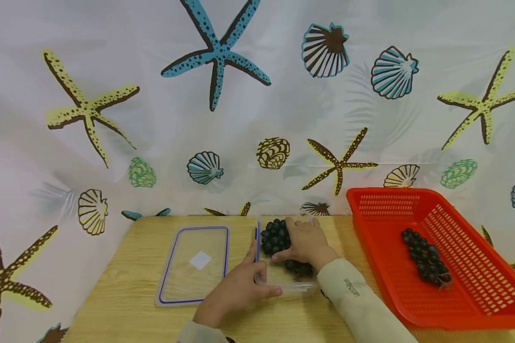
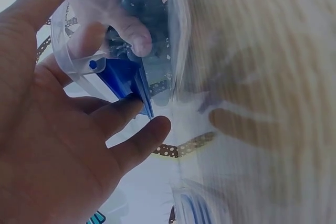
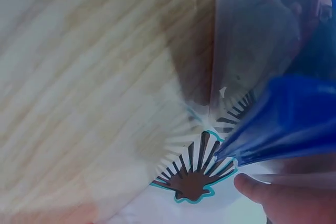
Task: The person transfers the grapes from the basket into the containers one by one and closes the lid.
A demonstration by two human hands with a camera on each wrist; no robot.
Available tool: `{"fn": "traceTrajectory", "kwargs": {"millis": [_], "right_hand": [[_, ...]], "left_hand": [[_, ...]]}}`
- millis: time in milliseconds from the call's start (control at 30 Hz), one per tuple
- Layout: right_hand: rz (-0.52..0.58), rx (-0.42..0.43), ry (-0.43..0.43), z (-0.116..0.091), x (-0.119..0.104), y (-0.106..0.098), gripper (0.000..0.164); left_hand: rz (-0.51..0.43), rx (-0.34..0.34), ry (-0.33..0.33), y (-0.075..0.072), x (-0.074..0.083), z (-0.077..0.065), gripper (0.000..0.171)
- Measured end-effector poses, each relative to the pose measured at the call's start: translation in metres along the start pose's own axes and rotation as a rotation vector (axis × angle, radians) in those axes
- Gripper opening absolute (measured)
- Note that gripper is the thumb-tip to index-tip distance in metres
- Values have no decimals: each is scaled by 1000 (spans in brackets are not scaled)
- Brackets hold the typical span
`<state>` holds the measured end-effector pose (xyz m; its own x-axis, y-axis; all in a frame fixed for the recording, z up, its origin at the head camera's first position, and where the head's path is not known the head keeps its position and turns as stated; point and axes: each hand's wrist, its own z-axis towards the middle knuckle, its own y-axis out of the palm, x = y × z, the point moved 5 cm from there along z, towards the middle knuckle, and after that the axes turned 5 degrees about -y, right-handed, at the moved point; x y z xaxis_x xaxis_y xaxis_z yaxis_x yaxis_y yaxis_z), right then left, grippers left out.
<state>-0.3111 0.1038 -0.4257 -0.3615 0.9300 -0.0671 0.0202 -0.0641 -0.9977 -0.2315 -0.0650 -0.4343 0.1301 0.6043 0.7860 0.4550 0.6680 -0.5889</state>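
Observation:
A clear plastic container (image 1: 298, 287) with blue clips stands on the table, dark grapes (image 1: 274, 237) inside it. My left hand (image 1: 236, 286) grips its near left corner, thumb at the front rim and fingers along the left wall. In the left wrist view, fingertips touch a blue clip (image 2: 119, 74) hanging off the container. Reaching inside, my right hand (image 1: 305, 242) holds the grapes from above, with thumb and forefinger spread around them; more grapes show under the palm. The right wrist view shows a fingertip (image 3: 252, 187) beside another blue clip (image 3: 289, 119).
To the left lies a flat clear lid (image 1: 193, 286) with a blue seal. A red plastic basket (image 1: 382, 267) stands at the right, holding another bunch of dark grapes (image 1: 427, 257). Behind the wooden table (image 1: 124, 286) hangs a white cloth (image 1: 257, 114) printed with starfish and shells.

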Motion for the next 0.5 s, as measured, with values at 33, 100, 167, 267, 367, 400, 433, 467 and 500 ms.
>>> {"fn": "traceTrajectory", "kwargs": {"millis": [33,100,167,267,367,400,433,467,500], "right_hand": [[-27,5,-1,0,1,-1,121],[-79,21,-7,-1,2,-2,121],[-128,34,-22,-2,0,-2,121],[-133,52,-45,-5,-3,-1,119],[-19,45,-64,-7,-4,-4,114],[38,43,-67,-8,-2,-6,112],[97,35,-63,-8,-1,-10,109],[159,32,-55,-9,2,-16,106],[215,31,-46,-10,5,-23,102]], "left_hand": [[-4,-1,2,0,2,1,43],[-8,-1,6,0,5,3,43],[-5,2,4,-1,5,4,43],[4,9,11,-1,3,4,44],[6,12,26,0,1,3,44],[4,13,33,0,0,3,44],[3,11,38,1,0,4,45],[-2,9,45,1,0,4,44],[-8,6,53,2,1,5,44]]}}
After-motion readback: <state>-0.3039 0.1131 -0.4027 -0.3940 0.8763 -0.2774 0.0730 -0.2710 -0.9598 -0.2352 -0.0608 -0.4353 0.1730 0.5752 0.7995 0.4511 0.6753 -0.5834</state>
